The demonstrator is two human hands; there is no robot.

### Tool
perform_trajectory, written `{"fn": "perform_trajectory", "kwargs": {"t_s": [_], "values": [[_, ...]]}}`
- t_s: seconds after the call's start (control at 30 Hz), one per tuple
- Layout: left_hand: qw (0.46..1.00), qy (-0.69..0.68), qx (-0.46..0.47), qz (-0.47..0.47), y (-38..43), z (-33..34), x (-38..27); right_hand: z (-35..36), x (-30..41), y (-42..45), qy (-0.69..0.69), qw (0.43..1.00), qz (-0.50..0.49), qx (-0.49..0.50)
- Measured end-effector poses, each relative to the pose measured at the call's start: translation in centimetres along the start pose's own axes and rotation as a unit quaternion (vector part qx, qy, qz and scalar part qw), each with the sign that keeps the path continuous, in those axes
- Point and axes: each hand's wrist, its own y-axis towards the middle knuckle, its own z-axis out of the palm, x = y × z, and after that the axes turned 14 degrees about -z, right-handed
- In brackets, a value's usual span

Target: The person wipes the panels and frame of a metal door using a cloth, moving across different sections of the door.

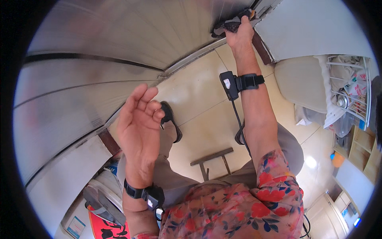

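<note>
My right hand [242, 34] reaches far forward and grips a bunched black-and-grey cloth [232, 25]. The cloth lies against the lower corner of a glossy translucent door panel [179, 33], close to the white frame [310, 30]. Below the cloth runs a metal door track [195, 53]. Nearer to me, my left hand [140, 119] is raised with the palm showing and the fingers loosely curled apart, nothing in it. It hovers in front of the other door panel [74, 92]; I cannot tell whether it touches it.
Beige floor tiles [197, 92] lie between my dark shoes [171, 119]. A small wooden stool frame [212, 156] shows between my legs. At right stands a white wire basket [347, 88] with bags and a can. A cable [238, 119] hangs from my right wrist device [229, 85].
</note>
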Motion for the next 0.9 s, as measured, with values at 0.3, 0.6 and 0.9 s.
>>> {"fn": "perform_trajectory", "kwargs": {"t_s": [0.3,0.6,0.9], "values": [[0.999,0.032,-0.021,0.027,0.1,1.0,1.2,15.0,12.1,-11.7,0.135,0.903,-0.177,0.368],[0.999,0.016,0.032,0.025,0.7,1.7,1.5,12.9,21.2,-18.9,0.023,0.935,0.017,0.353],[0.999,0.027,0.041,0.017,1.2,2.5,3.1,0.4,20.1,-21.9,-0.12,0.974,0.021,0.191]]}}
